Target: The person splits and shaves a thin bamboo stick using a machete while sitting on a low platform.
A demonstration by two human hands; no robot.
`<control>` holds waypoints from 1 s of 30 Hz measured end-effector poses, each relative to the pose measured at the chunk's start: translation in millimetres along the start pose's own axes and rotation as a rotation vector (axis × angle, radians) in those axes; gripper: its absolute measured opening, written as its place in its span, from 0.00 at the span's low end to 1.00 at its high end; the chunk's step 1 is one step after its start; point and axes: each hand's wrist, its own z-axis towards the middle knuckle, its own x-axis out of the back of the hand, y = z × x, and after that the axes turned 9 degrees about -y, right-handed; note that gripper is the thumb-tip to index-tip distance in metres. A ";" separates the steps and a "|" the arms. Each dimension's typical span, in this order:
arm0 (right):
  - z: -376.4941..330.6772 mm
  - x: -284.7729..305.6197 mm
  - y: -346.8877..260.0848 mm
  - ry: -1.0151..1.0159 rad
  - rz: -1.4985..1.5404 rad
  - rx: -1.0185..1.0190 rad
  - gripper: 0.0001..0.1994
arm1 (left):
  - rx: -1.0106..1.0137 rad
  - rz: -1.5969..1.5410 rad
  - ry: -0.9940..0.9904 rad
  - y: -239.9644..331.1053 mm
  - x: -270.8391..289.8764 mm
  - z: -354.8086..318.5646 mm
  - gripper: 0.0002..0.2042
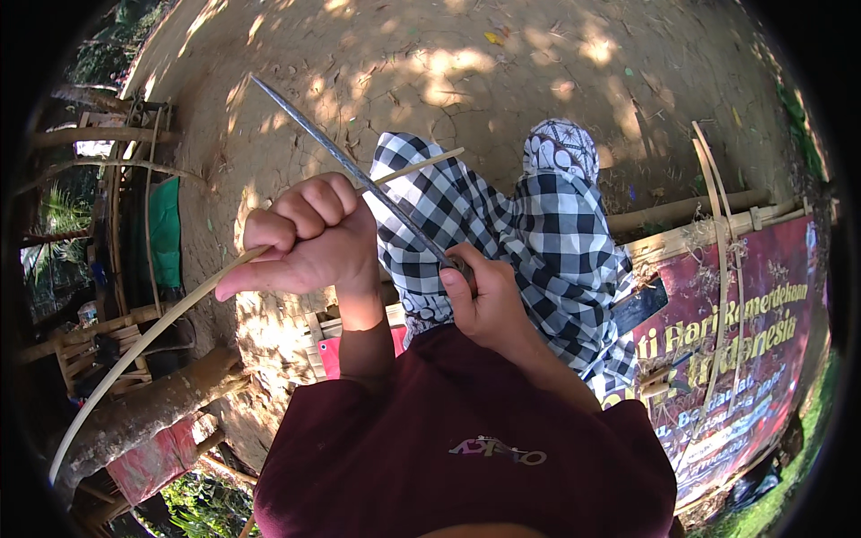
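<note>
My left hand (309, 238) is closed around a long, thin bamboo strip (134, 351). The strip curves down to the lower left, and its short end sticks out to the right above my checkered lap. In my right hand (486, 298) is the handle of a knife, mostly hidden by the fingers. Its long, narrow blade (332, 148) slants up to the left and tapers to a point. The blade crosses the strip just right of my left knuckles; whether the two touch I cannot tell.
On my right, a dark red printed banner (762, 260) covers a bamboo bench. Two thin strips (717, 215), a dark flat object (640, 307) and a small tool (665, 384) lie there. At left are a log (161, 408), bamboo framing and a green sheet (165, 233). Bare earth spreads ahead.
</note>
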 end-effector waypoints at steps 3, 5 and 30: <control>-2.2 2.6 30.4 0.066 -0.065 -0.168 0.12 | -0.039 -0.046 0.017 9.8 -1.1 7.6 0.33; -1.5 4.6 33.8 0.032 -0.084 -0.225 0.12 | 0.017 0.112 0.037 -4.6 3.3 -5.4 0.33; 0.5 -10.8 29.3 0.099 -0.180 -0.038 0.12 | 0.084 0.277 0.374 -6.2 -14.3 -21.3 0.32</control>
